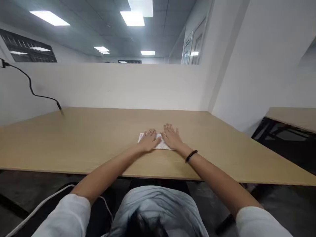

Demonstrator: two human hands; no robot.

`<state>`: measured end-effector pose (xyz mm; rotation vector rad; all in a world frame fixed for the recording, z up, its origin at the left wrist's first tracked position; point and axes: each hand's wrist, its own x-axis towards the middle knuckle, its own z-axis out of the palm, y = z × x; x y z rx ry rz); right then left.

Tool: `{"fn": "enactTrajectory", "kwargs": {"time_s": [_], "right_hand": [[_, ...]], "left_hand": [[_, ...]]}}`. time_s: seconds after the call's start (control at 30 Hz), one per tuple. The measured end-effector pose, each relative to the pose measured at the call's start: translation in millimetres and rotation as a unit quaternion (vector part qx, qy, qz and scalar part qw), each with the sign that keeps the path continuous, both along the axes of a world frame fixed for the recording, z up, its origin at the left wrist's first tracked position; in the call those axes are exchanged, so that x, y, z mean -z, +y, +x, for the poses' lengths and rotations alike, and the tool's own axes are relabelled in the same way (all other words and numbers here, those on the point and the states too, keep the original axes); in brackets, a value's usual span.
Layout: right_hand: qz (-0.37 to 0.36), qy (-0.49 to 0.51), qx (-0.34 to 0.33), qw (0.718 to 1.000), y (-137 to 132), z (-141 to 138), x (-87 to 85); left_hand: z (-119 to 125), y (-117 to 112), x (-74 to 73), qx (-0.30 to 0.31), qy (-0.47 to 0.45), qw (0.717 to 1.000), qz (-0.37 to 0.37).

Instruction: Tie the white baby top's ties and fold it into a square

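We press our left hand [148, 141] and right hand [172, 137] flat, fingers spread wide, on the white paper [161, 145] (holding nothing) on the desk [86, 138]

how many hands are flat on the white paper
2. The left hand lies flat on the left part of the white paper, the right hand on its right part; most of it is hidden under them.

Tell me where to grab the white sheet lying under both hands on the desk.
The white sheet lies flat on the desk, the right hand covering one end. Probably take its far left corner, which peeks out beyond the left hand: slide a fingertip under it from the left and pinch.
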<state>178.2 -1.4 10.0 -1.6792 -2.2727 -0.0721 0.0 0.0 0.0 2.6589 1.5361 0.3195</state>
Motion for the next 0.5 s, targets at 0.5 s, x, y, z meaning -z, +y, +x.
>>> {"fn": "enactTrajectory", "kwargs": {"time_s": [0.5], "right_hand": [[-0.148, 0.001, 0.081, 0.986, 9.7, 7.7, 19.6]], "left_hand": [[-11.7, 11.7, 15.4, -0.088, 0.007, 0.994, -0.058]]}}
